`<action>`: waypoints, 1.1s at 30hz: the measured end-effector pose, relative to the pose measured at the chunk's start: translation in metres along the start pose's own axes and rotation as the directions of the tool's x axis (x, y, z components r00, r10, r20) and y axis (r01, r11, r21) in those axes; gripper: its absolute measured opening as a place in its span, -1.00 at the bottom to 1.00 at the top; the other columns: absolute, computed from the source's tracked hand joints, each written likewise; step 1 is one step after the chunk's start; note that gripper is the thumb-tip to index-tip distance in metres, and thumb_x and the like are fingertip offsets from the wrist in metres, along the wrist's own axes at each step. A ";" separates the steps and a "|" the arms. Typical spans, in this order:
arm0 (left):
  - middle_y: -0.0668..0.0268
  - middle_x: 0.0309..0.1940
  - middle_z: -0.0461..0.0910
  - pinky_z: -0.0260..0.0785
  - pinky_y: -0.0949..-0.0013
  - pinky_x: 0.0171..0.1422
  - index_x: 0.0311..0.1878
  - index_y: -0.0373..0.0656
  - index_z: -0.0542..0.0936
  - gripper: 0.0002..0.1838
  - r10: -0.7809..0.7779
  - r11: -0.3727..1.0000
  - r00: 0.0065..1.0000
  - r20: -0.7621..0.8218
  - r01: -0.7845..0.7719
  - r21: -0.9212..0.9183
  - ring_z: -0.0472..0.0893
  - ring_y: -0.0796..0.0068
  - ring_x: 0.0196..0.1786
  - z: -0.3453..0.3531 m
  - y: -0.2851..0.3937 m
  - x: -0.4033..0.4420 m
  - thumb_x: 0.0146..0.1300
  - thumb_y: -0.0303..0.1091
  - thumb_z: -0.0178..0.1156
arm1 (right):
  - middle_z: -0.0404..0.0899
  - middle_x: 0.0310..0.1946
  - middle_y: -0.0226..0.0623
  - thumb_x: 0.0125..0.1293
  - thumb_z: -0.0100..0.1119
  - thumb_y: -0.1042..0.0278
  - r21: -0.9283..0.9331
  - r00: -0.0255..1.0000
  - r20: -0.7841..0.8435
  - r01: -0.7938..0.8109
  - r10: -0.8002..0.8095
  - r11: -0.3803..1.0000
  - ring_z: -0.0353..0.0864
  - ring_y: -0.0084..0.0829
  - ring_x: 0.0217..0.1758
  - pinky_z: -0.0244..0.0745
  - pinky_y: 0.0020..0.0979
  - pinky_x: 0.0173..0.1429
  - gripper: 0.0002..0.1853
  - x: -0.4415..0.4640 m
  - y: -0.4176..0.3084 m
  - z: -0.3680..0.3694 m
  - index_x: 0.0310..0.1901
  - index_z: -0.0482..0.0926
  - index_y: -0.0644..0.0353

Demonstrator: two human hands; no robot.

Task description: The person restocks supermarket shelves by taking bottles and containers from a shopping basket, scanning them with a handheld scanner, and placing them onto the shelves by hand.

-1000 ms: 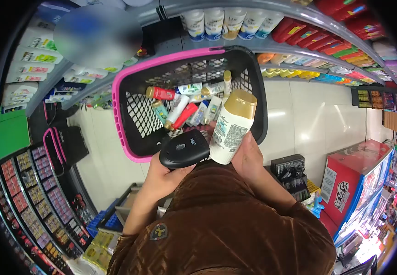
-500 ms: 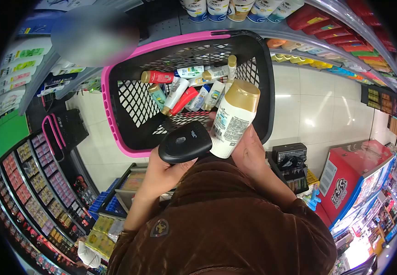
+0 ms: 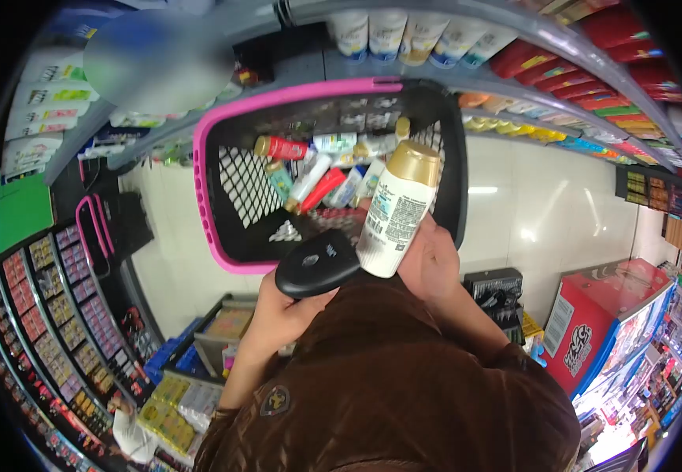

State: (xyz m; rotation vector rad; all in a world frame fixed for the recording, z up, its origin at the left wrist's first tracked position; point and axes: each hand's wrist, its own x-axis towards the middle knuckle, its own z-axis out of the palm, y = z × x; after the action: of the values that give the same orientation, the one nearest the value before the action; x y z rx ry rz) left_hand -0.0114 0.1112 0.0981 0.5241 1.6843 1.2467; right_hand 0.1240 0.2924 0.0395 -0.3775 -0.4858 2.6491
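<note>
My left hand is wrapped round a black handheld barcode scanner, whose rounded top faces up. In my right hand is a white shampoo bottle with a gold cap, tilted cap-end away from me, its printed back label facing up. Scanner and bottle are side by side, nearly touching. Just beyond both hands is a black mesh shopping basket with a pink rim. Inside it lie several bottles and tubes, among them a red bottle with a gold cap and a red tube.
Shelves beyond the basket carry white tubes and red packs. Another pink-handled basket stands at left, near racks of small packs. A red freezer cabinet stands at right. A blurred patch covers part of the upper left.
The view has shifted a little, so the basket and shelves sit slightly lower in it. Both hands keep their hold on the scanner and the bottle, which stay side by side.
</note>
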 end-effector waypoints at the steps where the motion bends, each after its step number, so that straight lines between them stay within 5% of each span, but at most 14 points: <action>1: 0.45 -0.38 0.65 0.41 0.52 -0.28 -0.05 -0.23 0.69 -0.83 -0.036 0.999 0.999 0.002 0.037 -0.020 0.54 0.73 -0.37 -0.004 0.001 -0.005 0.31 -0.53 0.34 | 0.36 0.41 0.00 0.58 -0.17 0.12 -0.003 1.000 0.006 0.001 -0.001 1.000 0.43 -0.07 0.43 0.29 -0.07 0.53 -0.37 0.000 -0.003 0.002 0.52 0.10 0.33; 2: 0.45 -0.38 0.65 0.41 0.52 -0.28 -0.05 -0.23 0.69 -0.83 0.021 1.000 1.000 0.014 -0.020 -0.019 0.54 0.73 -0.37 -0.007 0.004 -0.012 0.31 -0.53 0.34 | 0.36 0.41 0.00 0.58 -0.17 0.12 -0.034 0.999 0.041 0.038 -0.036 0.999 0.43 -0.07 0.43 0.29 -0.07 0.53 -0.37 -0.003 -0.007 0.007 0.52 0.10 0.33; 4: 0.48 -0.42 0.63 0.35 0.52 -0.38 -0.05 -0.24 0.69 -0.83 -0.020 0.999 1.000 -0.024 0.019 -0.038 0.50 0.75 -0.46 -0.011 0.011 -0.013 0.29 -0.55 0.34 | 0.37 0.41 -0.05 0.57 -0.07 0.12 -0.034 0.989 -0.145 -0.032 0.027 0.999 0.44 -0.11 0.42 0.33 -0.09 0.51 -0.36 -0.004 -0.022 0.019 0.51 0.13 0.34; 5: 0.46 -0.41 0.64 0.36 0.52 -0.39 -0.03 -0.25 0.68 -0.81 0.022 0.999 1.000 0.009 -0.022 -0.031 0.51 0.74 -0.46 -0.019 0.008 -0.014 0.29 -0.56 0.33 | 0.40 0.39 -0.02 0.53 0.03 0.08 -0.177 0.987 -0.148 0.039 -0.066 0.983 0.48 -0.09 0.40 0.36 -0.05 0.49 -0.32 -0.005 -0.029 0.023 0.50 0.15 0.33; 9: 0.41 -0.37 0.66 0.41 0.49 -0.39 0.05 -0.26 0.66 -0.73 0.182 0.981 0.983 -0.014 -0.183 -0.060 0.54 0.70 -0.47 -0.022 0.015 -0.021 0.28 -0.55 0.33 | 0.47 0.34 -0.05 0.35 0.37 0.18 -0.487 0.919 0.141 0.388 -0.368 0.783 0.53 -0.11 0.38 0.41 0.01 0.45 -0.24 -0.007 -0.090 0.061 0.45 0.24 0.33; 10: 0.40 -0.35 0.67 0.41 0.49 -0.37 0.05 -0.27 0.65 -0.73 0.194 0.977 0.981 -0.023 -0.195 -0.089 0.54 0.69 -0.45 -0.023 0.009 -0.022 0.27 -0.55 0.33 | 0.48 0.32 -0.05 0.34 0.36 0.31 -0.506 0.862 0.238 0.503 -0.447 0.701 0.54 -0.10 0.36 0.43 -0.02 0.44 -0.29 -0.004 -0.111 0.072 0.43 0.27 0.35; 12: 0.30 0.00 0.71 0.53 0.45 -0.13 0.22 -0.27 0.62 -0.57 0.263 0.956 0.959 -0.104 -0.274 -0.109 0.64 0.55 -0.08 -0.022 -0.013 -0.023 0.28 -0.43 0.35 | 0.55 0.21 -0.12 0.27 0.41 0.36 -0.606 0.658 0.407 0.713 -0.633 0.352 0.58 -0.24 0.28 0.45 -0.14 0.41 -0.25 0.007 -0.160 0.098 0.42 0.27 0.34; 14: 0.33 -0.06 0.70 0.45 0.49 -0.41 0.24 -0.21 0.60 -0.55 0.345 0.937 0.935 -0.082 -0.348 -0.024 0.63 0.60 -0.22 -0.018 -0.001 -0.038 0.30 -0.36 0.36 | 0.55 0.18 -0.15 0.23 0.41 0.47 -0.647 0.453 0.485 0.762 -0.748 0.042 0.59 -0.27 0.26 0.48 -0.19 0.38 -0.24 0.009 -0.209 0.158 0.42 0.26 0.34; 16: 0.35 -0.11 0.69 0.34 0.54 -0.51 0.26 -0.20 0.58 -0.53 0.197 0.977 0.980 -0.032 -0.199 -0.072 0.58 0.65 -0.35 -0.018 0.000 -0.048 0.30 -0.34 0.37 | 0.51 0.22 -0.15 0.23 0.41 0.49 -0.635 0.217 0.591 0.718 -0.777 -0.283 0.56 -0.30 0.27 0.48 -0.25 0.35 -0.23 0.032 -0.258 0.202 0.43 0.24 0.34; 20: 0.37 -0.17 0.67 0.25 0.55 -0.57 0.26 -0.19 0.57 -0.53 0.127 0.987 0.991 -0.036 -0.130 -0.096 0.50 0.69 -0.46 -0.008 0.002 -0.063 0.30 -0.33 0.38 | 0.53 0.19 -0.09 0.25 0.44 0.38 -0.527 -0.038 0.703 0.642 -0.710 -0.557 0.54 -0.26 0.27 0.51 -0.26 0.29 -0.26 0.108 -0.360 0.242 0.39 0.29 0.38; 26: 0.41 -0.14 0.65 0.31 0.55 -0.41 0.22 -0.24 0.55 -0.54 0.231 0.951 0.958 -0.169 -0.260 -0.170 0.49 0.65 -0.36 0.009 -0.015 -0.068 0.29 -0.35 0.37 | 0.65 -0.02 0.02 0.13 0.52 0.12 -0.761 0.111 0.617 0.334 -0.779 -0.556 0.66 -0.07 0.04 0.51 -0.18 0.15 -0.32 0.162 -0.417 0.243 0.19 0.50 0.33; 28: 0.40 -0.11 0.63 0.30 0.56 -0.41 0.25 -0.27 0.53 -0.51 0.201 0.969 0.970 -0.138 -0.217 -0.117 0.47 0.65 -0.39 0.010 -0.003 -0.074 0.28 -0.36 0.37 | 0.63 0.06 0.04 0.09 0.53 0.03 -0.805 0.097 0.575 0.246 -0.813 -0.540 0.63 -0.04 0.11 0.50 -0.14 0.20 -0.28 0.165 -0.410 0.242 0.18 0.52 0.34; 30: 0.38 -0.11 0.62 0.29 0.56 -0.41 0.29 -0.27 0.50 -0.47 0.208 0.965 0.966 -0.151 -0.229 -0.131 0.47 0.64 -0.38 0.016 0.006 -0.080 0.28 -0.36 0.37 | 0.60 0.11 0.06 0.08 0.53 0.00 -0.803 -0.029 0.583 0.136 -0.812 -0.581 0.59 -0.03 0.17 0.49 -0.12 0.23 -0.27 0.176 -0.410 0.238 0.17 0.54 0.35; 33: 0.37 -0.08 0.61 0.30 0.56 -0.43 0.43 -0.22 0.38 -0.35 0.147 0.981 0.981 -0.124 -0.160 -0.106 0.47 0.63 -0.36 0.013 -0.004 -0.076 0.30 -0.39 0.36 | 0.59 0.07 0.06 0.03 0.55 -0.03 -0.788 0.041 0.612 0.121 -0.790 -0.604 0.56 -0.01 0.19 0.48 -0.11 0.26 -0.22 0.180 -0.414 0.230 0.17 0.53 0.36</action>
State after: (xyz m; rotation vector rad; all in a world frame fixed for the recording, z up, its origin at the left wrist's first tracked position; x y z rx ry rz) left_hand 0.0357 0.0575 0.1261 0.5282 1.6803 1.5024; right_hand 0.0356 0.6623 0.3748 -0.7335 -1.5720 0.1362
